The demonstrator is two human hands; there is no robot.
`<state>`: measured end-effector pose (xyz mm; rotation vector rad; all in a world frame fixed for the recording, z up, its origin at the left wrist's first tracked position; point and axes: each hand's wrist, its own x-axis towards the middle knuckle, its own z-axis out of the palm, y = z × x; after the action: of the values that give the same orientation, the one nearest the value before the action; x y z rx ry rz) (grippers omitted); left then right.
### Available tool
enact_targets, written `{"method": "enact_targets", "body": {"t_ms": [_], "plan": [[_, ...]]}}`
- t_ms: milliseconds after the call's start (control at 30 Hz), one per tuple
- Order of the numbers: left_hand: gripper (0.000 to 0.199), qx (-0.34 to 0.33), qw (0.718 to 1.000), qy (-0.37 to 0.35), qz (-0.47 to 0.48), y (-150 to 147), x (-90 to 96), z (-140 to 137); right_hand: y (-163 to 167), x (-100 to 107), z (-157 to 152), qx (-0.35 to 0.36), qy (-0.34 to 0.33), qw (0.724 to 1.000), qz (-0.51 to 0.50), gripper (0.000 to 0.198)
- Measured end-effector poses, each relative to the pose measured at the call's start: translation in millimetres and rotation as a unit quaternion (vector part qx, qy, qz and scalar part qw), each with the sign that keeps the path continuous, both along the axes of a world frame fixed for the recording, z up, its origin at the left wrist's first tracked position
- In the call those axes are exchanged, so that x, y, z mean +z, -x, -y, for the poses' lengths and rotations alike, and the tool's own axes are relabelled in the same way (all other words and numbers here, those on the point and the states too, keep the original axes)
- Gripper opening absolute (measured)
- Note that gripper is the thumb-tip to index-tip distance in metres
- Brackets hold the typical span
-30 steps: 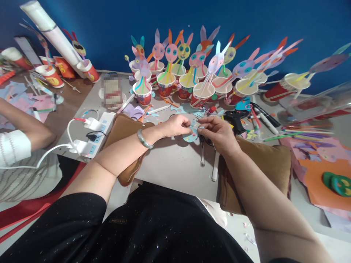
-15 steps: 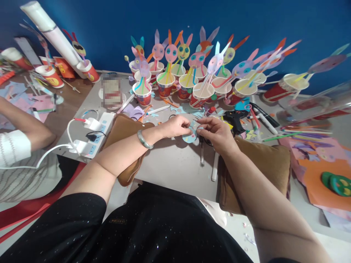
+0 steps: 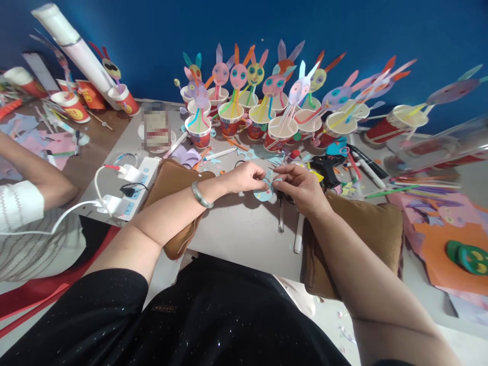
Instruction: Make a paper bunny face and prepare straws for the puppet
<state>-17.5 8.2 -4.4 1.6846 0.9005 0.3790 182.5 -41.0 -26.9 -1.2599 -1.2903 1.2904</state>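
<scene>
Right at the middle of the surface (image 3: 236, 223), on its near side, here's the blue paper disc (image 3: 263, 194), up between both hands and marked with small coloured spots. The left hand (image 3: 246, 177) has it pinched by its far left edge, thumb against fingertips, probably so that most of the disc's face stays uncovered. In from the right comes the right hand (image 3: 303, 188), thumb and fingers closed on a small blue piece (image 3: 277, 180) at the disc's edge; whether the two are joined, I cannot tell. Two hands so close together likely keep such light paper steady!

Just nearside of the right hand lie a pen (image 3: 281, 221) and a white marker (image 3: 299, 236), handy to reach, it seems. Flanking them, a left cushion (image 3: 163, 190) and a right cushion (image 3: 368, 223) lie under the forearms, presumably as padding. Beyond the right hand sits a black glue gun (image 3: 328, 168) amid paper scraps. And look at the far side: paper cups (image 3: 199, 134) crowd along the blue wall, long-eared paper heads (image 3: 238, 76) rising from them on straws, the cups apparently serving as stands.
</scene>
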Motion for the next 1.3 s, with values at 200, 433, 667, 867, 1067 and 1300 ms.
{"method": "enact_targets", "body": {"t_ms": [200, 433, 667, 867, 1067, 1300], "plan": [[0.031, -0.001, 1.000, -0.007, -0.003, 0.0, 1.2, 0.7, 0.8, 2.2, 1.2, 0.006, 0.002, 1.000, -0.003, 0.044], [0.033, 0.002, 1.000, -0.017, -0.004, -0.9, 0.9, 0.2, 1.1, 2.5, 1.3, 0.008, 0.002, 1.000, -0.016, 0.043], [0.021, 0.005, 1.000, -0.015, -0.003, -0.9, 0.8, 1.3, 0.8, 0.0, 0.6, 0.010, 0.004, 1.000, -0.020, 0.045], [0.017, 0.007, 1.000, -0.014, 0.009, -1.5, 2.8, 2.3, 1.0, 0.4, 0.5, 0.011, 0.005, 1.000, -0.016, 0.046], [0.020, 0.027, 0.999, -0.018, 0.010, -2.5, 3.2, 2.1, 0.1, 0.3, 0.8, -0.007, 0.001, 0.999, -0.032, 0.046], [0.016, 0.035, 0.999, -0.016, 0.007, -1.5, 2.4, 1.1, -2.0, -0.1, -0.9, -0.046, -0.028, 0.998, -0.022, 0.041]]}}
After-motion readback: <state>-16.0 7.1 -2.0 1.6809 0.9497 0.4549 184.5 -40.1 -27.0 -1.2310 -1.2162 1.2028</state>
